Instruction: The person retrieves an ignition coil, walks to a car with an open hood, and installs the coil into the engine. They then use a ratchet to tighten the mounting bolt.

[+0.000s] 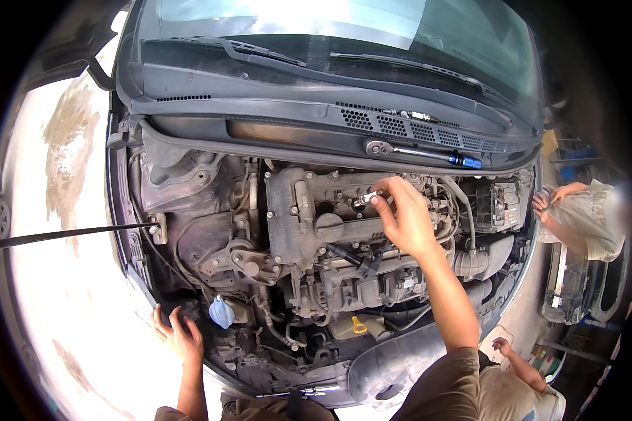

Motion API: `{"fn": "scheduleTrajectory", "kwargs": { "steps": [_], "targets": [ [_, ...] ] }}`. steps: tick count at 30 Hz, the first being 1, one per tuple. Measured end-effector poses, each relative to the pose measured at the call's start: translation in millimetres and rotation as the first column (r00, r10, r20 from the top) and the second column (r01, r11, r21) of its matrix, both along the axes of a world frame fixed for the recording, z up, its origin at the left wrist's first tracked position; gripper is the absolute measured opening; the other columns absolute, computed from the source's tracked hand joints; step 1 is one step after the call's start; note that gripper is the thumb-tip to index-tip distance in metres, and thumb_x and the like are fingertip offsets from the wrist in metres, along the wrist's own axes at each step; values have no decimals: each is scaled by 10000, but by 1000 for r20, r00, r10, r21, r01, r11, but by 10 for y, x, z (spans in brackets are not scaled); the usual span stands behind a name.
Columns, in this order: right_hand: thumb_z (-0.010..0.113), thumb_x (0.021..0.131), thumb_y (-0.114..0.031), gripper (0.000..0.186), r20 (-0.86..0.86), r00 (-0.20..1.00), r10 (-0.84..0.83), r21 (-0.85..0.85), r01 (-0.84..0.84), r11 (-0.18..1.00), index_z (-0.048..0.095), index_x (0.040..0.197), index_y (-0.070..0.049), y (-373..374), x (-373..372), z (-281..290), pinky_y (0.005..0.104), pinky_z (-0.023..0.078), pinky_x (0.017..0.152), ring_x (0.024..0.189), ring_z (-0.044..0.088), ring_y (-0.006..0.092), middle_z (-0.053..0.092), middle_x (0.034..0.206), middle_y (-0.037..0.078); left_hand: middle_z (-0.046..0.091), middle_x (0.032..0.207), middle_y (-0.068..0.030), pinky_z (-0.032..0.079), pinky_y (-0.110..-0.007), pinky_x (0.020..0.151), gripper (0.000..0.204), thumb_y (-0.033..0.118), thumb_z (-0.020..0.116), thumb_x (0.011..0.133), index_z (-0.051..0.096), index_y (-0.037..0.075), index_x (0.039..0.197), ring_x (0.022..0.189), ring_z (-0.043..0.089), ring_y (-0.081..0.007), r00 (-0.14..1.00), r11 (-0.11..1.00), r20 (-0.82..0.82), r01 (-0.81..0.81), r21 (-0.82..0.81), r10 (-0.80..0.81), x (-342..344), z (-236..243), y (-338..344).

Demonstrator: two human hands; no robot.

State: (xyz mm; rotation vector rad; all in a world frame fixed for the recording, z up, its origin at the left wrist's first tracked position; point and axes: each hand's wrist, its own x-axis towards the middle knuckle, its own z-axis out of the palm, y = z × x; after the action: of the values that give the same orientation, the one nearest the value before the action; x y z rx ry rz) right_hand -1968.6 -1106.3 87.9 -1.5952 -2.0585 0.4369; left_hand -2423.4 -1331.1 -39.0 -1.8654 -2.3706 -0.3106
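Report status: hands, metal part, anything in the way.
Right hand pinching metal part above engine. Left hand empty, near blue cap. Ratchet lying behind engine; no obstruction seen.

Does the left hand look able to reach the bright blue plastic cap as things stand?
Probably yes: the left hand looks empty, near the blue cap, with nothing apparently blocking the way.

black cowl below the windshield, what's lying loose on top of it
A blue-ended ratchet and a smaller silver tool lie on the cowl; the surface directly beneath them is covered.

Small silvery cylindrical part (367, 198), slanted
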Motion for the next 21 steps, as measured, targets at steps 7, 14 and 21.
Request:
{"fn": "scheduleTrajectory", "kwargs": {
  "steps": [7, 14, 21],
  "targets": [
    [677, 935, -111, 137, -160, 951, -266, 268, 302, 915, 650, 1030, -16, 131, 275, 527, 306, 517, 688, 712, 651, 205, 690, 846, 115, 423, 1454, -197, 289, -556, 1112, 292, 105, 607, 835, 638, 99, 1125, 1380, 351, -432, 1000, 1000, 1, -6, 19, 6, -22, -4, -35],
    [673, 932, -170, 173, 209, 861, -464, 529, 300, 794, 681, 1061, -57, 781, 1319, 898, 346, 536, 748, 843, 701, 261, 727, 930, 109, 414, 1466, -199, 298, -551, 1103, 284, 95, 600, 833, 635, 83, 1115, 1372, 361, -433, 1000, 999, -3, 19, 28, -19, -7, -19, 8],
    [633, 842, -84, 57, 851, 509, -129, 220, -122, 968, 639, 897, -97, 1352, 1525, 491, 403, 531, 775, 892, 660, 288, 688, 878, 64, 419, 1465, -197, 308, -549, 1093, 273, 110, 596, 838, 637, 98, 1108, 1372, 363, -438, 998, 1000, -57, 10, 9, -10, -16, -47, -24]
  ]
}}
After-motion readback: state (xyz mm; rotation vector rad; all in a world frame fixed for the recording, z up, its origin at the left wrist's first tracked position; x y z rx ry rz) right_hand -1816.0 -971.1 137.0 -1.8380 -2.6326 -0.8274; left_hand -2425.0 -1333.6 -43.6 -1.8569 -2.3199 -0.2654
